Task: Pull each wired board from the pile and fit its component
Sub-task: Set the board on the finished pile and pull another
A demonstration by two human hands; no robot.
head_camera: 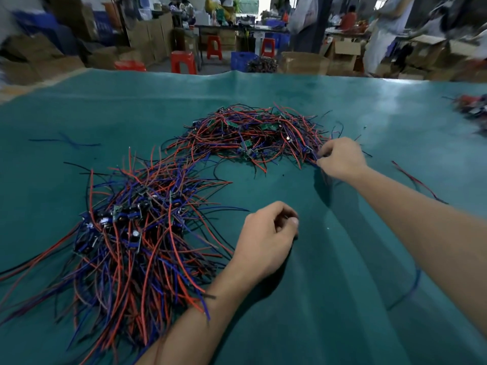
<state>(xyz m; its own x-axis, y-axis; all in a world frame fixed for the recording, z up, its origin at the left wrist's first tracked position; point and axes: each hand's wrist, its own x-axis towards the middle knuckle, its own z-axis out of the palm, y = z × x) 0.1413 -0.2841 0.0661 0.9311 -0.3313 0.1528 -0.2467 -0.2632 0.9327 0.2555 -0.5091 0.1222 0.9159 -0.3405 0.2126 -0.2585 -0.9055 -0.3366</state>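
Head view: a person's two bare arms reach over a green table cover [342,259].
Far pile: wired boards [253,135] tangled in red and blue leads, upper centre of the frame.
Near pile: a second tangle [131,233] at lower left, boards with dark parts on them.
Right hand [341,159]: at the far pile's right edge, fingertips pinching wires there.
Left hand [268,238]: centre frame, fingers curled, thumb meeting fingertips; whether it holds a small component cannot be told.
Advice: probably best to draw one board's leads out slowly, so neighbouring wires do not drag along.
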